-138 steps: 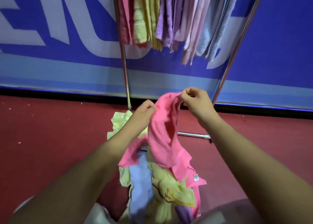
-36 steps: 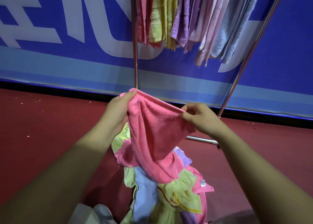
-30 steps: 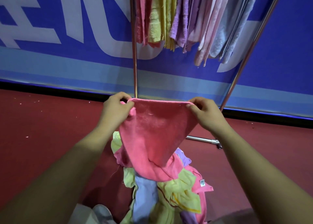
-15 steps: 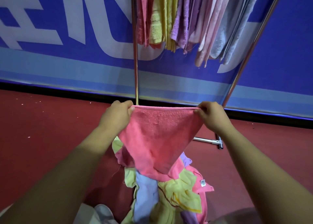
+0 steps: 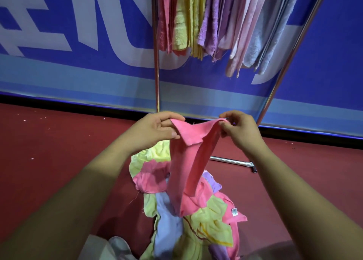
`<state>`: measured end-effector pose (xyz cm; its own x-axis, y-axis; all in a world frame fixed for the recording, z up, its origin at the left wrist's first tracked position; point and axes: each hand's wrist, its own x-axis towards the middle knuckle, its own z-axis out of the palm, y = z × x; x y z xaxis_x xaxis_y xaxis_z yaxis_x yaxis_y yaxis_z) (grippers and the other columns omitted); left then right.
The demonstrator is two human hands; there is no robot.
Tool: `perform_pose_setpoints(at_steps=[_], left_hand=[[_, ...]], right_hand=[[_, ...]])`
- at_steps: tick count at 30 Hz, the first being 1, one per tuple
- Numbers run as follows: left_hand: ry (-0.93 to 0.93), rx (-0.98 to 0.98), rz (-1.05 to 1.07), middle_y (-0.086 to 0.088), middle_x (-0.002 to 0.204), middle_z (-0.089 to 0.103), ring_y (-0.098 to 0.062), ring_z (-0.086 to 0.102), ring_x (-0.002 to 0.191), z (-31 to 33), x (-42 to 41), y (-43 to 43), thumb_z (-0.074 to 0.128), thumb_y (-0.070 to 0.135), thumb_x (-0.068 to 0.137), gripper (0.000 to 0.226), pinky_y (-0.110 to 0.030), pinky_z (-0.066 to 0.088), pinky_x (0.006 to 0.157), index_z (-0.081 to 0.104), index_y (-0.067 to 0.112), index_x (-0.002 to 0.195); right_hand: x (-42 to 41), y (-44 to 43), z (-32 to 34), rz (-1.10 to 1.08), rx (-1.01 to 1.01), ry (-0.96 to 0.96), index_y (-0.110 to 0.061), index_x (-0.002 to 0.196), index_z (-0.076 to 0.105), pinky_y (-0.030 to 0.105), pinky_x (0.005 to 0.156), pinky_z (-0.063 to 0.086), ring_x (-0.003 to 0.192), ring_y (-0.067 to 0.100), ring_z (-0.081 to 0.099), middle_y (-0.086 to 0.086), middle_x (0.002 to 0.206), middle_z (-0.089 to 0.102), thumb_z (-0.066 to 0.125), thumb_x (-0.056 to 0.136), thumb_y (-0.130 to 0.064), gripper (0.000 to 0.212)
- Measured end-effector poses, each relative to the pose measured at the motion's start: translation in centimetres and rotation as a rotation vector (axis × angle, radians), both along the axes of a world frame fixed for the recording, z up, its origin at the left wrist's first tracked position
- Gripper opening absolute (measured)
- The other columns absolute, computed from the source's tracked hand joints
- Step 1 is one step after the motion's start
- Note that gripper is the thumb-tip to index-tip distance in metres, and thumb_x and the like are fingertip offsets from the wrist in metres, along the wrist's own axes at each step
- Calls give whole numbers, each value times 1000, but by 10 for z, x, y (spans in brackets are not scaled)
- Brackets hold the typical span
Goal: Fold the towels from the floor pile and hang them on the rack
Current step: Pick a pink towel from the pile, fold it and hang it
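Hanging doubled over in mid-air directly above the floor pile (image 5: pixel 208 223), the pink towel (image 5: pixel 186 161) is gripped along its top edge. The left hand (image 5: pixel 153 131) pinches one upper corner between thumb and fingers, and the right hand (image 5: pixel 239 130) pinches the other. The towel's lower tip reaches the pile's pink and yellow cloths. Beyond the pile stands the rack (image 5: pixel 156 73), hung with folded towels (image 5: pixel 210 24). Farther beyond the pile a blue banner (image 5: pixel 324 63) meets the red floor (image 5: pixel 49 161).

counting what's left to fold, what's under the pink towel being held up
Below the pink towel lies the floor pile: yellow, pink, light blue and purple towels on the red floor. Its hanging end covers the pile's middle, so what lies there is hidden.
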<state>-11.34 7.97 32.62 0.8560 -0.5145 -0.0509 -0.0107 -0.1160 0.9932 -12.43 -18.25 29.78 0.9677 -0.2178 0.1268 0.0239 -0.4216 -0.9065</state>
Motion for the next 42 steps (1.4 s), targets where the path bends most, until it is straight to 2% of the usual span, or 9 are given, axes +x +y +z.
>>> perform_pose_setpoints(at_steps=[6, 11, 14, 19, 23, 27, 32, 37, 42], left_hand=[[-168, 211, 116, -11, 73, 74, -13, 70, 69, -2, -3, -6, 67, 2, 91, 5, -18, 54, 61, 72, 4, 90], [-243, 268, 156, -12, 68, 71, 1, 58, 47, 9, -14, -15, 68, 11, 93, 14, -7, 38, 44, 69, 2, 82], [-254, 288, 168, -13, 66, 69, 2, 54, 43, 12, -17, -17, 67, 11, 93, 15, -4, 32, 39, 68, 2, 81], [-252, 326, 215, -11, 62, 68, 0, 53, 42, 13, -17, -17, 68, 14, 93, 18, -6, 31, 38, 67, 3, 80], [-249, 328, 238, -9, 61, 67, -1, 53, 45, 12, -14, -17, 69, 16, 93, 17, -7, 34, 40, 69, 5, 80], [-249, 416, 99, -6, 63, 71, -8, 62, 56, 9, -3, -3, 72, 24, 90, 17, -20, 48, 57, 70, 11, 79], [-337, 829, 39, 3, 75, 71, -18, 68, 77, -3, 15, 30, 77, 39, 83, 15, -37, 54, 75, 69, 27, 81], [-488, 700, 263, 6, 66, 69, -2, 60, 63, 3, 15, 23, 76, 32, 84, 16, -21, 42, 63, 73, 18, 76], [-421, 360, 484, -5, 73, 72, -2, 59, 58, 9, 11, 17, 83, 20, 79, 10, -8, 42, 55, 73, 18, 77]], right_hand=[[-6, 24, 3, 166, 193, -48, -7, 84, 64, 41, 72, 61, 61, 23, 66, 7, 66, 66, 53, 92, 16, 26], [-12, 42, 4, 224, 189, -71, -5, 79, 63, 39, 70, 62, 60, 23, 66, 7, 64, 67, 48, 89, 20, 31], [-14, 45, 8, 234, 179, -66, -5, 74, 64, 28, 67, 60, 59, 15, 65, -2, 62, 69, 41, 87, 23, 39], [-21, 47, 16, 295, -116, -43, -14, 95, 77, 14, 78, 51, 84, 3, 69, -8, 92, 75, 67, 88, -10, 12], [-21, 47, 7, 331, -400, -102, -31, 84, 65, 11, 70, 42, 78, -5, 60, -15, 81, 63, 73, 88, -16, 17], [-18, 38, 15, 265, -113, -64, -21, 80, 69, 30, 76, 52, 74, 18, 69, 2, 76, 72, 70, 92, -12, 15], [-16, 26, 20, 143, 164, -25, -4, 79, 70, 32, 69, 42, 70, 14, 55, 7, 74, 67, 70, 91, -10, 13], [-11, 19, 16, 72, 371, 48, -15, 66, 71, 37, 76, 44, 72, 21, 50, 6, 69, 60, 83, 72, -29, 19], [-7, 15, 13, 90, 547, 52, -13, 66, 71, 41, 85, 44, 77, 25, 52, 15, 75, 58, 86, 70, -29, 23]])
